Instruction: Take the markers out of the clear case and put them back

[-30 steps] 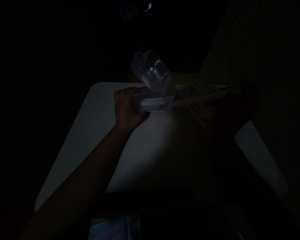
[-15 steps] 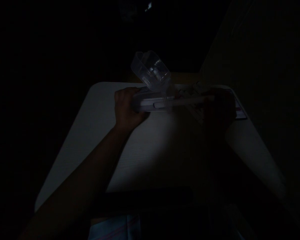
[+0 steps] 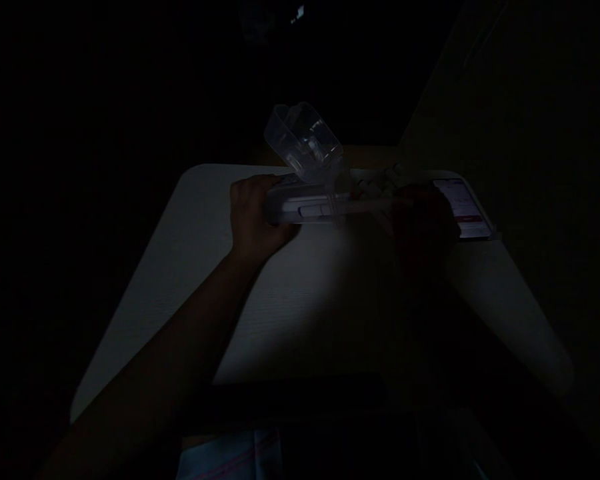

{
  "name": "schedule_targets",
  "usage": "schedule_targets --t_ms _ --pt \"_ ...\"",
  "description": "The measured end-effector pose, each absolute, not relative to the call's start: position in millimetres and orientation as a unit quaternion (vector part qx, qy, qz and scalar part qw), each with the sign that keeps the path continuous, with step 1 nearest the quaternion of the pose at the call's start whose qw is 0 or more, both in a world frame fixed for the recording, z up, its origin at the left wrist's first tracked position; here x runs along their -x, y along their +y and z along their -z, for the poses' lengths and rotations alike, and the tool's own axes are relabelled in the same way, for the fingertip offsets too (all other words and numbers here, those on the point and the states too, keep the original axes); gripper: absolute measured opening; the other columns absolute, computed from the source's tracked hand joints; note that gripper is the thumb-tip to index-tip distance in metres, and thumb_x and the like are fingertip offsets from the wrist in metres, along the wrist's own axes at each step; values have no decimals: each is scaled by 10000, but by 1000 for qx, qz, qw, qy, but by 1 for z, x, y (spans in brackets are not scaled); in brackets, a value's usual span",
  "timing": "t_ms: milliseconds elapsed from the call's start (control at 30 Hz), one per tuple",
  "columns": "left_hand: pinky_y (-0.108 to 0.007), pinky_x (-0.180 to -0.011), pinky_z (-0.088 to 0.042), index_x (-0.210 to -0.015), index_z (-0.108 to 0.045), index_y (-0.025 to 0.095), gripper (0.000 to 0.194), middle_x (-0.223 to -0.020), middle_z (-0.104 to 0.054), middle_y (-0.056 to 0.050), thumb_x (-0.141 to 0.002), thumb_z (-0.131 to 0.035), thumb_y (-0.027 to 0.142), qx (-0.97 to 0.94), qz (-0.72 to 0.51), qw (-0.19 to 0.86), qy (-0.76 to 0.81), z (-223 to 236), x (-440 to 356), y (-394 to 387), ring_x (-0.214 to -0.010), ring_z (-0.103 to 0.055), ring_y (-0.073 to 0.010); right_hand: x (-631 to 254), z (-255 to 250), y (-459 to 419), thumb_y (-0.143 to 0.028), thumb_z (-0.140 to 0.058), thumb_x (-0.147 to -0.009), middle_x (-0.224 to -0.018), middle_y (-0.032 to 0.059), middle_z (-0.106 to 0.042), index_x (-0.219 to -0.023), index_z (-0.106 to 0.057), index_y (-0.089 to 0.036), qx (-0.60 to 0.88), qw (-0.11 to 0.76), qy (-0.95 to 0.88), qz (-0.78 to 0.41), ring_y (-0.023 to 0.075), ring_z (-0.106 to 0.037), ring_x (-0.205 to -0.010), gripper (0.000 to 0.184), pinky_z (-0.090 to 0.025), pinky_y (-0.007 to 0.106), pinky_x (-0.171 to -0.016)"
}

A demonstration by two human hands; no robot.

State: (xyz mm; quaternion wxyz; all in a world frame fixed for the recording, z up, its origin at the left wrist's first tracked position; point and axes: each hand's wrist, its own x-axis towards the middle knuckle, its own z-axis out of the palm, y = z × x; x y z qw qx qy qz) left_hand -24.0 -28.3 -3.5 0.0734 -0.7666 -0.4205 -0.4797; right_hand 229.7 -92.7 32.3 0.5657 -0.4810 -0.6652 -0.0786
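Note:
In dim light, my left hand (image 3: 250,213) is closed around the far-left end of a clear plastic case (image 3: 307,191), which lies on its side with its mouth to the right. Its hinged clear lid (image 3: 305,141) stands open above the mouth. Pale pens show inside the case. My right hand (image 3: 425,217), mostly in shadow, grips the right end of a whitish marker (image 3: 363,205). The marker's other end is inside the case. Shadow hides the exact placing of the right fingers.
Several more markers (image 3: 375,188) lie on the white table (image 3: 180,267) behind the held one. A lit phone (image 3: 473,227) rests near the table's right edge, just beyond my right hand. Darkness surrounds the table.
My right hand has moved left, pushing the marker slightly deeper into the case. More of the phone's screen is uncovered. My left hand and the case have barely shifted.

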Motion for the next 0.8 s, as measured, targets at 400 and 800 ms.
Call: schedule_targets --t_ms 400,800 --pt "-494 -960 -387 -1143 -485 256 658 -1169 -604 -85 -591 -725 521 759 449 67 -468 1 23 -30 -1103 -531 -314 -226 -31 -91 -218 -536 -850 -942 38 -669 -953 -600 -251 433 544 -714 82 180 -635 -905 125 -516 352 -786" --pt "-498 -935 -396 -1152 -499 235 624 -1136 -606 -96 -617 -683 498 770 477 78 -416 1 24 -30 -1066 -546 -310 -221 -25 -94 -168 -473 -827 -1109 76 -624 -1119 -587 -258 436 484 -759 10 208 -586 -1052 327 -527 398 -830"
